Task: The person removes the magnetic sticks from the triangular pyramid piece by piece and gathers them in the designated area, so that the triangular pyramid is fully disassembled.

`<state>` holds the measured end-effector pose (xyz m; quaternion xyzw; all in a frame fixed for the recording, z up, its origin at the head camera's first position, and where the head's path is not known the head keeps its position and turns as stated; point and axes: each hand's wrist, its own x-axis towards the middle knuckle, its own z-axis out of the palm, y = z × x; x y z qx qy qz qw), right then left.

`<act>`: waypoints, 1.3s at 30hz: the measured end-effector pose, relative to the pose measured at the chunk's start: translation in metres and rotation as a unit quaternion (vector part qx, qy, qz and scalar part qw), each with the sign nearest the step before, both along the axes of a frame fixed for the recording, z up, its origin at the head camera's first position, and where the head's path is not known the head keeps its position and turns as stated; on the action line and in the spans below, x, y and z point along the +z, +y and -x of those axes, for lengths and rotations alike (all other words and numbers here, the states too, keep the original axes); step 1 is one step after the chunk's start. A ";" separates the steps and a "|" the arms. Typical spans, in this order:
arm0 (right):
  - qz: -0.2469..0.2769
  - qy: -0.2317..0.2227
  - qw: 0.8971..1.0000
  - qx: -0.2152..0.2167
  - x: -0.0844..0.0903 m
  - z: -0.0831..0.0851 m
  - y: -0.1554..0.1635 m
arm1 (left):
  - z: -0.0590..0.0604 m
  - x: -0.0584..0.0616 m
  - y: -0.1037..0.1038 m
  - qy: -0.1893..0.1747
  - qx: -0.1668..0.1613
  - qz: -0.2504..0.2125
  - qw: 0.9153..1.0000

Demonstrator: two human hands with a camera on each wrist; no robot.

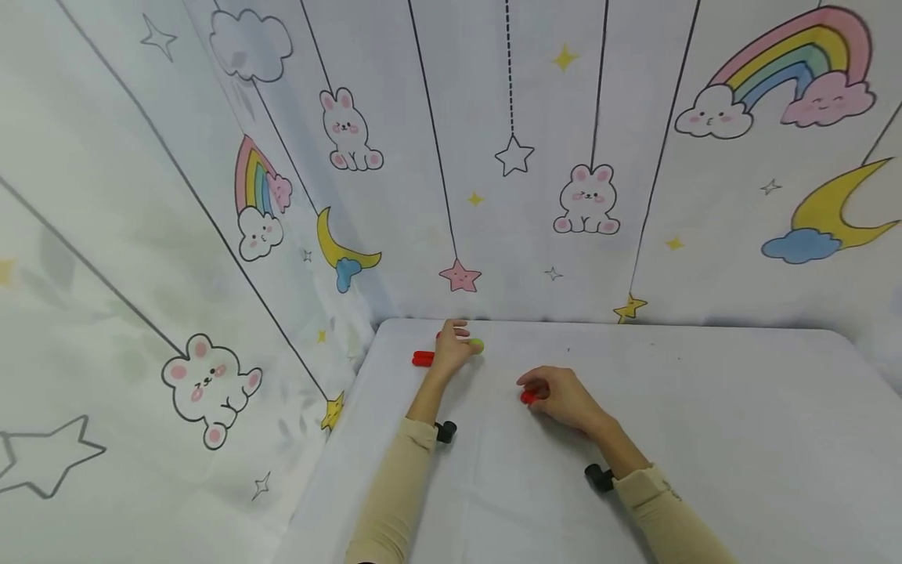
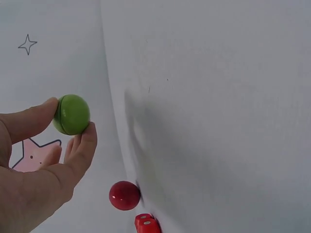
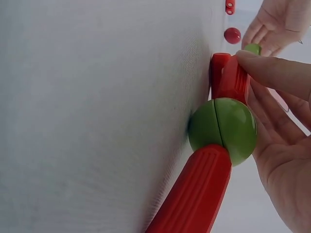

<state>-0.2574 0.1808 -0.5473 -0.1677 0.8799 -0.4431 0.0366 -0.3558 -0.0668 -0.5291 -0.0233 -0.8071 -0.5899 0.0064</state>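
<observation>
- Up at the far edge of the counter (image 1: 705,439), the left hand (image 1: 454,345) pinches a green ball (image 2: 72,114) between thumb and fingertips, lifted just off the surface.
- Beside that hand, a red ball (image 2: 125,195) and a short red rod (image 1: 423,359) lie loose on the cloth, untouched.
- Nearer the middle, the right hand (image 1: 564,399) has its grip closed on a red rod (image 3: 232,77) of a part-built chain: rod, green connector ball (image 3: 223,130), then a second ribbed red rod (image 3: 194,194), all resting against the counter.
- Progress, as I judge it: two rods and one ball joined; the green ball in the left hand and the loose red pieces are still to be added.
- Behind the counter hangs a backdrop (image 1: 585,196) printed with bunnies and rainbows.
</observation>
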 end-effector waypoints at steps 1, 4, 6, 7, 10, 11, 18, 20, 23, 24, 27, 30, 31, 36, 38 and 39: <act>0.001 -0.001 1.000 0.001 0.000 -0.001 -0.001 | 0.002 0.000 -0.001 0.002 0.002 0.002 1.000; 0.003 -0.004 1.000 0.002 0.000 -0.002 -0.003 | 0.007 -0.002 -0.004 0.006 0.006 0.004 1.000; 0.000 -0.005 1.000 0.000 0.001 -0.002 -0.002 | 0.011 -0.004 -0.004 0.009 0.006 0.005 1.000; -0.002 -0.001 1.000 -0.002 0.001 -0.002 -0.002 | 0.014 -0.006 -0.004 0.011 0.005 0.008 1.000; -0.006 0.004 1.000 -0.005 0.001 -0.001 0.000 | 0.021 -0.010 -0.004 0.017 0.002 0.013 1.000; -0.007 0.006 1.000 -0.006 0.001 -0.001 0.000 | 0.023 -0.011 -0.003 0.019 0.001 0.017 1.000; -0.004 0.006 1.000 -0.002 -0.001 -0.001 0.002 | 0.046 -0.027 -0.001 0.029 -0.001 0.064 0.998; -0.001 0.005 1.000 -0.002 -0.002 -0.001 0.002 | 0.048 -0.028 0.001 0.039 0.000 0.075 0.996; 0.002 0.002 1.000 -0.002 -0.002 -0.001 0.001 | 0.048 -0.027 0.002 0.060 0.003 0.084 0.995; 0.002 0.002 1.000 -0.002 -0.002 -0.001 0.001 | 0.047 -0.026 0.002 0.064 0.004 0.089 0.994; 0.002 0.002 1.000 -0.002 -0.001 -0.001 0.001 | 0.050 -0.028 0.004 0.077 0.003 0.103 0.992; -0.001 0.007 1.000 0.000 0.000 -0.001 0.001 | 0.054 -0.031 0.005 0.094 0.002 0.119 0.988; 0.000 0.006 1.000 0.000 0.000 -0.001 0.001 | 0.054 -0.032 0.005 0.102 0.002 0.123 0.987; -0.001 0.004 1.000 0.000 0.002 -0.003 0.002 | 0.055 -0.031 0.005 0.120 0.013 0.145 0.982; -0.003 0.005 1.000 0.003 0.003 -0.003 0.002 | 0.055 -0.030 0.004 0.113 0.018 0.149 0.982; -0.005 0.006 1.000 0.003 0.004 -0.003 0.002 | 0.054 -0.029 0.004 0.109 0.019 0.148 0.983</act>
